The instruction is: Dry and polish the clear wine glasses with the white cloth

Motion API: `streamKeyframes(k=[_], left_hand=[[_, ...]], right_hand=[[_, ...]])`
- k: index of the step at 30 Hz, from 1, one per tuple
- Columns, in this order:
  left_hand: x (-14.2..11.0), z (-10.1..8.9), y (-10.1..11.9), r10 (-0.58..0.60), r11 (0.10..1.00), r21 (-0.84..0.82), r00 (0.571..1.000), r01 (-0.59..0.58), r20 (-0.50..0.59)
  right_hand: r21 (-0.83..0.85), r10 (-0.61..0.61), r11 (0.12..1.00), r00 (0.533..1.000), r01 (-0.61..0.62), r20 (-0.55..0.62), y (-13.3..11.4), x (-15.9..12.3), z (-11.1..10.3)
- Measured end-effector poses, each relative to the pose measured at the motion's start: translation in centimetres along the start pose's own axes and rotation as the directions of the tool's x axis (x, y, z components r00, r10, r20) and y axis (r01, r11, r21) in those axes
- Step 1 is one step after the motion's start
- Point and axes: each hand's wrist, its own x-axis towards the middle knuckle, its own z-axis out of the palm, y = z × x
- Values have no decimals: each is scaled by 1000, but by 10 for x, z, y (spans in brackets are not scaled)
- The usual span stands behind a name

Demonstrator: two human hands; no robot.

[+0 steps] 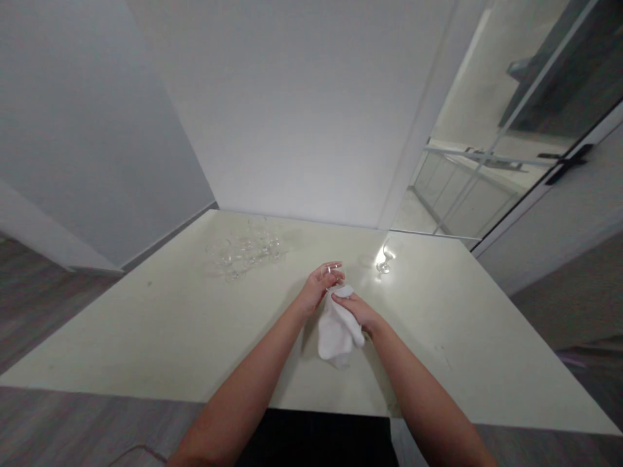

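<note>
Above the middle of the pale table [146,324], my left hand [318,285] grips a small clear glass [335,269], mostly hidden by its fingers. My right hand [357,308] holds a white cloth [335,334] pressed against that glass, and the cloth hangs down below both hands. The two hands touch each other at the glass.
Several clear stemmed glasses [243,250] stand grouped at the table's far left. A single clear glass [384,259] stands at the far right, near the wall. A glass door with a black handle [564,162] is at the right. Grey wood floor surrounds the table.
</note>
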Motion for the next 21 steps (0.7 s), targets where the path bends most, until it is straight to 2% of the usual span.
streamKeyframes(k=[2, 3, 6, 8, 10, 12, 13, 15, 16, 17, 19, 21], left_hand=[[-1, 0, 1, -24, 997, -72, 996, 31, 88], [-2, 0, 1, -30, 996, -84, 995, 38, 95], [1, 3, 3, -4, 1000, 2, 1000, 4, -20], [3, 3, 3, 34, 995, 95, 994, -23, -107], [4, 1, 4, 54, 992, 117, 991, -39, -125], [3, -3, 4, 54, 997, 57, 997, -51, -54], [2, -4, 3, 53, 998, 15, 999, -53, 2], [0, -6, 3, 46, 997, -60, 994, -40, 103], [-1, -6, 2, 34, 996, -83, 992, -24, 125], [-1, -5, 2, 18, 996, -87, 992, -8, 122], [0, -2, 3, 1, 1000, -31, 999, 0, 43], [1, 1, 4, 21, 997, 78, 997, -16, -68]], right_hand=[[72, 92, 993, 995, -93, 25, -2, -5, -3], [70, 80, 994, 997, -81, 23, -2, -6, -3], [-114, -127, 986, 992, 124, -26, 1, 3, -2], [-303, -291, 914, 957, 271, -22, 4, 10, -1], [-367, -349, 870, 937, 330, 14, 5, 12, -1], [-261, -235, 935, 971, 239, 45, 4, 7, -2], [-172, -132, 975, 989, 141, 66, 3, 3, -3], [-7, 61, 998, 993, -60, 104, 2, -4, -4], [49, 104, 993, 989, -110, 107, 2, -7, -4], [76, 101, 991, 991, -108, 89, 2, -7, -3], [20, -15, 1000, 1000, 14, 13, 4, -4, 0], [-142, -199, 972, 978, 188, -66, 7, 4, 2]])
